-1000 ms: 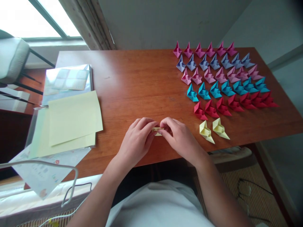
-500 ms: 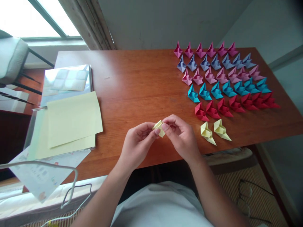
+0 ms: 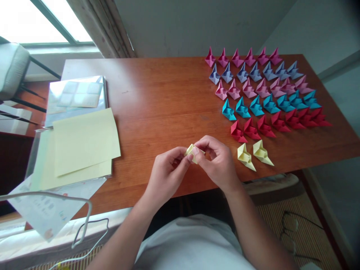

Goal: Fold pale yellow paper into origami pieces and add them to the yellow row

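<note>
A small folded piece of yellow paper [image 3: 190, 149] is held between both hands above the front part of the wooden table [image 3: 157, 97]. My left hand [image 3: 168, 170] pinches its left and lower side between thumb and fingers. From the right, my right hand [image 3: 216, 159] grips it, the thumb lying across its face. Fingers cover part of the paper. Just right of my right hand stand two yellow folded paper boats [image 3: 245, 157], [image 3: 263, 153]. Behind them is a row of red ones [image 3: 251, 129], then rows of blue [image 3: 242, 108], pink [image 3: 234, 90], lilac [image 3: 227, 74] and magenta [image 3: 223, 58].
Yellow paper sheets [image 3: 84, 142] lie on a clear folder at the left, below a glossy packet [image 3: 80, 93]. A printed sheet [image 3: 47, 213] and a white cable [image 3: 56, 194] are at the front left. A chair [image 3: 12, 69] stands beyond the left edge.
The small yellow paper has shifted slightly right in my fingers, and a pointed part now shows at its right. My left hand has moved a little right with it.
</note>
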Action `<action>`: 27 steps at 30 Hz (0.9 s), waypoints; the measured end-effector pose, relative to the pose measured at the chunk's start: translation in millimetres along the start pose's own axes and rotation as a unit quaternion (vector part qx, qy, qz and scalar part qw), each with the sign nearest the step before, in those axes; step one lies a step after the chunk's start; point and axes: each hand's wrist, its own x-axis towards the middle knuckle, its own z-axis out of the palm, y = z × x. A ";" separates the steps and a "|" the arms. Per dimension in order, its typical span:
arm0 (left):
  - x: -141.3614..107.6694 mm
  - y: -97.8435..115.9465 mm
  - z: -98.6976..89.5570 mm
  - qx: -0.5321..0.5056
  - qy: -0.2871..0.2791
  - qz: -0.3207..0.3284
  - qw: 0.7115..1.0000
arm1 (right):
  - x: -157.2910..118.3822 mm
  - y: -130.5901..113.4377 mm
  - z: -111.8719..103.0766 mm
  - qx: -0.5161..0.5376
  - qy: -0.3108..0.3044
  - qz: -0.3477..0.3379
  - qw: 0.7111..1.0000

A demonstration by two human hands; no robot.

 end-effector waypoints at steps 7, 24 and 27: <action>2.0 2.7 -2.1 -0.032 0.005 -0.005 0.999 | -0.4 -2.4 1.1 0.004 -0.019 0.013 1.000; 0.3 0.1 -1.4 -0.061 -0.005 -0.011 0.998 | -1.2 -5.0 -0.7 0.034 -0.024 0.035 0.999; 0.5 2.1 -2.6 -0.043 0.030 -0.008 0.999 | -1.6 -6.2 -2.5 0.058 -0.033 0.052 0.996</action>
